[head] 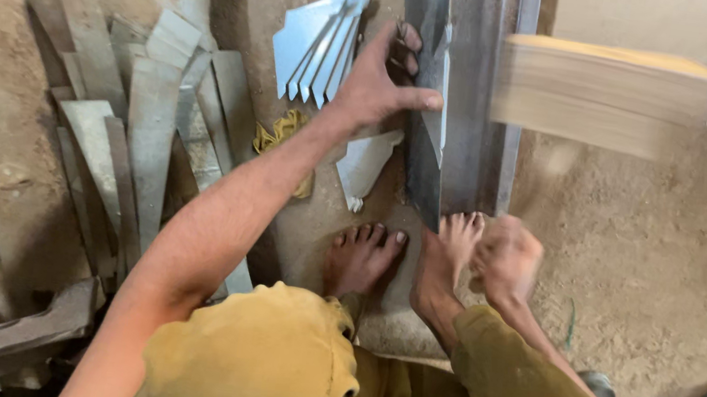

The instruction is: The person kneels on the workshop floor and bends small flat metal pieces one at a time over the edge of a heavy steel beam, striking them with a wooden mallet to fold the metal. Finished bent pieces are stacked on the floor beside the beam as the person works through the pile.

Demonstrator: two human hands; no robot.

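Note:
My left hand reaches forward and presses a small cut piece of sheet metal against a long upright steel bar that lies on the dirt floor. My right hand is a closed fist, blurred by motion, low beside my right foot. Above it a wooden mallet head, also blurred, hovers to the right of the bar; its handle is only a faint smear leading toward my fist. My left foot rests on the ground by the bar's near end.
A fanned stack of pointed sheet-metal pieces leans left of my left hand, with one more piece below it. A yellow rag lies nearby. Several long metal strips are piled at the left. Sandy floor spreads right.

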